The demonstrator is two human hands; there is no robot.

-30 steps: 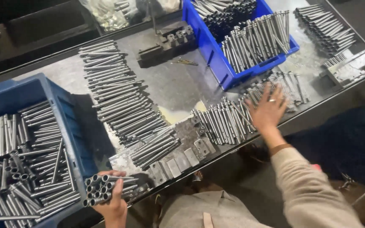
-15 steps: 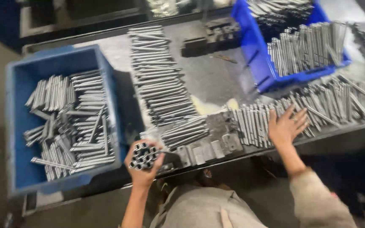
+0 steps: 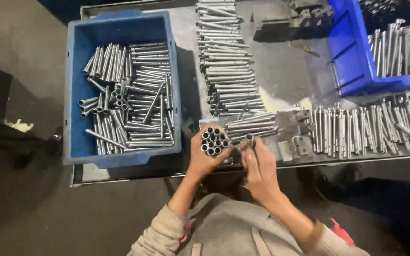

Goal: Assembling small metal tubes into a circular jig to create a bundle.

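left hand (image 3: pixel 204 159), about twelve tubes (image 3: pixel 214 141), two bins (image 3: pixel 74 95)

Bin (image 3: pixel 77 95) left of tube rows (image 3: pixel 226 61); bundle (image 3: pixel 214 141) nearer.

Cut off and hidden parts

The second blue bin (image 3: pixel 357 71) is cropped at the top right edge; the bundle of tubes (image 3: pixel 214 141) is half hidden within the left hand (image 3: pixel 204 159); the worktop's (image 3: pixel 281 80) far edge is lost.

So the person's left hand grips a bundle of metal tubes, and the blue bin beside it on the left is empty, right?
Not quite. The left hand does grip the bundle of metal tubes, but the blue bin on the left is not empty: the head view shows it holding many loose metal tubes.
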